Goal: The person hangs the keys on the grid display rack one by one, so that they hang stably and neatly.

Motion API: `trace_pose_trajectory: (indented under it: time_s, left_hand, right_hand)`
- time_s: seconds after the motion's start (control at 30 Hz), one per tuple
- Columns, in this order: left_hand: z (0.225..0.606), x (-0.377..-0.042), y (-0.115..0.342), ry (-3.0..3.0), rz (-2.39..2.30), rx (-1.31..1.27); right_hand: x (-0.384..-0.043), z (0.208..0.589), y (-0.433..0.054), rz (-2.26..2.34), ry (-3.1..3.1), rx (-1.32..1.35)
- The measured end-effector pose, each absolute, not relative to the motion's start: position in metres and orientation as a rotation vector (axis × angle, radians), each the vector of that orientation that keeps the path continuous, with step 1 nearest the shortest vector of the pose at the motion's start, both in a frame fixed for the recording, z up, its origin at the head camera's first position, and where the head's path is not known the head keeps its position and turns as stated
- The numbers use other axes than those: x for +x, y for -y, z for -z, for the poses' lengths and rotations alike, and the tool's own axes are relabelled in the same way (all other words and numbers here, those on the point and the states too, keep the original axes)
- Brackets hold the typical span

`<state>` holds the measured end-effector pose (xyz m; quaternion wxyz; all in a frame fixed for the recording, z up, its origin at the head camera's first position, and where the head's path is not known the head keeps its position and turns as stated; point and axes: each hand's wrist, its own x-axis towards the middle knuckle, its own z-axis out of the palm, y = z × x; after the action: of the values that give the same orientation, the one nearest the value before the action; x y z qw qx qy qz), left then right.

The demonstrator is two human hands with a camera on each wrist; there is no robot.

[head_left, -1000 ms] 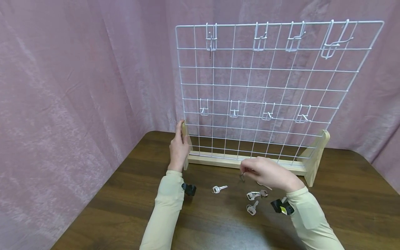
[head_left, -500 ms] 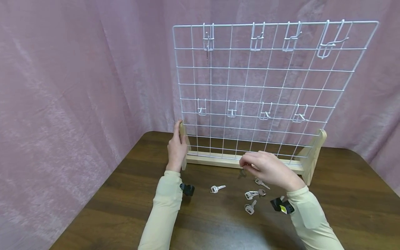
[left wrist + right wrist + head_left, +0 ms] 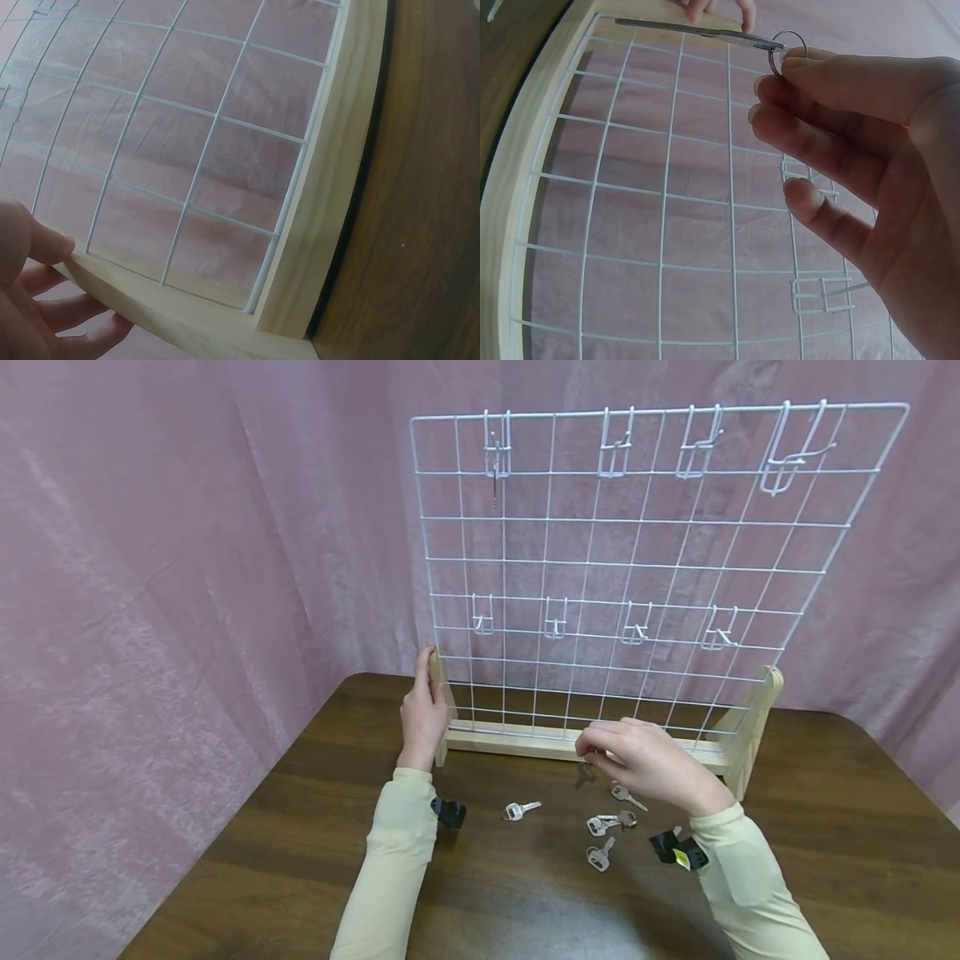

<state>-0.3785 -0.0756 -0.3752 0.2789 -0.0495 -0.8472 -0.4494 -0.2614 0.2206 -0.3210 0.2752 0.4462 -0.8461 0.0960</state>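
My left hand grips the left wooden side post of a display stand, thumb on one face and fingers on the other. Low in front of the stand's white wire grid, my right hand pinches a metal key ring between thumb and index finger. From that ring extends a silver key, seen nearly edge-on in the right wrist view. The other right fingers are loosely bent. Several loose keys, including one silver key, lie on the table below.
Small white hooks hang in two rows on the grid, such as an upper hook and a lower hook. A thin dark piece hangs from the upper left hook. A pink curtain stands behind the brown table.
My right hand has risen slightly with the key, uncovering more of a key on the table. My left hand stays on the post. The head view has shifted a little.
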Motion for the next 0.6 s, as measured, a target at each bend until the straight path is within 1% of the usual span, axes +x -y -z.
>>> trace_pose_trajectory:
  time_s: [0.6]
  left_hand:
    - [0.375,-0.3794,0.0761,2.275,1.209,-0.126]
  right_hand:
    - [-0.2593,0.3211,-0.2197,-0.251,2.307,1.174]
